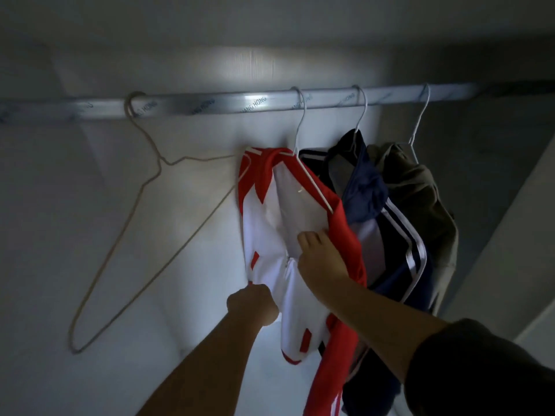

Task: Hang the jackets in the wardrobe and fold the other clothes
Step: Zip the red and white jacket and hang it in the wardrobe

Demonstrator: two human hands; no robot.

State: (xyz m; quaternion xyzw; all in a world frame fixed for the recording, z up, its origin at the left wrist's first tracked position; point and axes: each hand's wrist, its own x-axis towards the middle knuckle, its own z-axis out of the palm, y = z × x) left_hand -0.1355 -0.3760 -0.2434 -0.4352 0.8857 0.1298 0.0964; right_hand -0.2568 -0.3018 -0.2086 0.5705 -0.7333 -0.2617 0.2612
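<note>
Head view — left grip [252, 304] and right grip [321, 259] hold the jacket [264, 229] hanging above.

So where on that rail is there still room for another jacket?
The widest bare stretch of rail lies between the empty wire hanger and the red and white jacket. More bare rail runs left of that hanger. Rightward it's crowded: that jacket, the navy jacket and the olive jacket hang pressed together, left hand and right hand gripping the first.
</note>
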